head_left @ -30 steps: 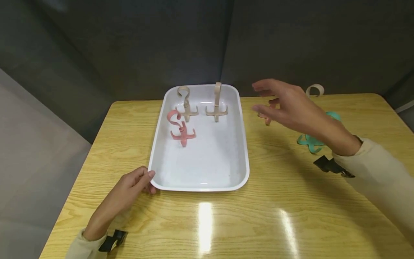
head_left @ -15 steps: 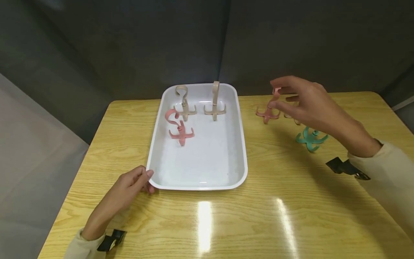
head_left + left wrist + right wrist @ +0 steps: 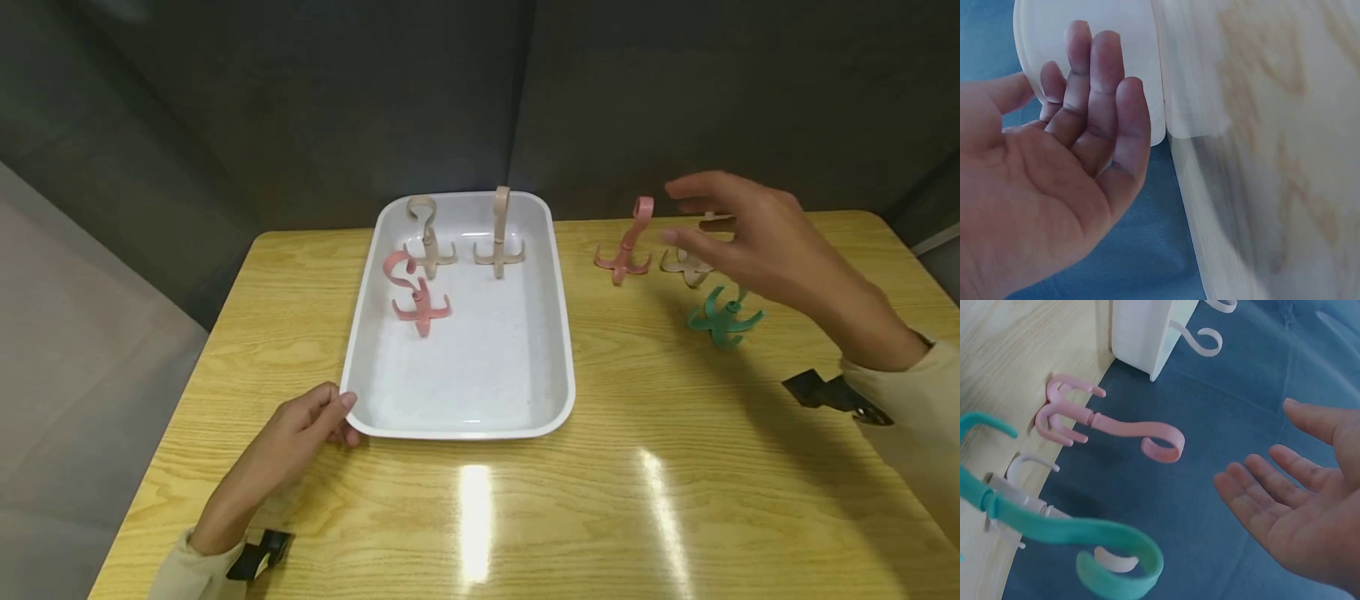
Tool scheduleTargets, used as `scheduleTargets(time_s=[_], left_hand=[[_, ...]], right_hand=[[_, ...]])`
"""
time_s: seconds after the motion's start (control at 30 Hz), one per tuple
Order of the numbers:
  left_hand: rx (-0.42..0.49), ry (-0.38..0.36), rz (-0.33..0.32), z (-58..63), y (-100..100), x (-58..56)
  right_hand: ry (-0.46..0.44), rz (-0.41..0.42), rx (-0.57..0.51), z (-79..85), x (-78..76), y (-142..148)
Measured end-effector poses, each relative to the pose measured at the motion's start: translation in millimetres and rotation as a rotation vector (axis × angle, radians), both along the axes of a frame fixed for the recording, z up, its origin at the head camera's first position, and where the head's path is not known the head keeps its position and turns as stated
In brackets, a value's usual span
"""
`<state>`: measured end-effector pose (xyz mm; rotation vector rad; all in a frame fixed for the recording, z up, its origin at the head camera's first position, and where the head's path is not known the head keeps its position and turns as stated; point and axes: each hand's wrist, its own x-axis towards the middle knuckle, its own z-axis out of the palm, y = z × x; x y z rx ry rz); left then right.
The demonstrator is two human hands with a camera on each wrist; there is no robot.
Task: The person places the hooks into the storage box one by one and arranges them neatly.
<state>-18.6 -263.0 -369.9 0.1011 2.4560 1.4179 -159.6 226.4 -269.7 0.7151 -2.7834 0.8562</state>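
Observation:
In the head view, my left hand [image 3: 300, 429] pinches the near left corner of a white tray [image 3: 457, 434], thumb over the rim and fingers at its outer side; the left wrist view shows the same tray [image 3: 1129, 56]. My right hand [image 3: 765, 237] hovers at the right with its fingers apart, holding nothing. Below and beside it stand a green pronged hook [image 3: 723, 321] and a beige pronged hook [image 3: 686, 265], both partly hidden by the hand. Left of them is a pink pronged hook [image 3: 626, 246]. The right wrist view shows my right palm [image 3: 1310, 506] apart from the green hook [image 3: 1066, 530].
Inside the tray stand a pink hook [image 3: 422, 312], a beige hook [image 3: 430, 254] and another beige hook [image 3: 498, 250] near the far wall. The wooden table [image 3: 555, 517] ends at a dark curtain [image 3: 360, 108] behind. Grey fabric [image 3: 75, 375] hangs at the left.
My right hand has moved right, away from the tray and past the pink hook, which now stands uncovered on the table. My left hand stays at the tray corner.

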Motion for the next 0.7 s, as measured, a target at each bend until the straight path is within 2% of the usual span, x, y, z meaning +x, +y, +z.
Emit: scheduleTargets(time_s=[0.5, 0.7], left_hand=[[0.010, -0.010, 0.002, 0.4, 0, -0.4], [0.005, -0.004, -0.001, -0.2, 0, -0.4]], right_hand=[[-0.025, -0.106, 0.006, -10.2, 4.1, 32], [-0.061, -0.152, 0.031, -17.1, 6.7, 46]])
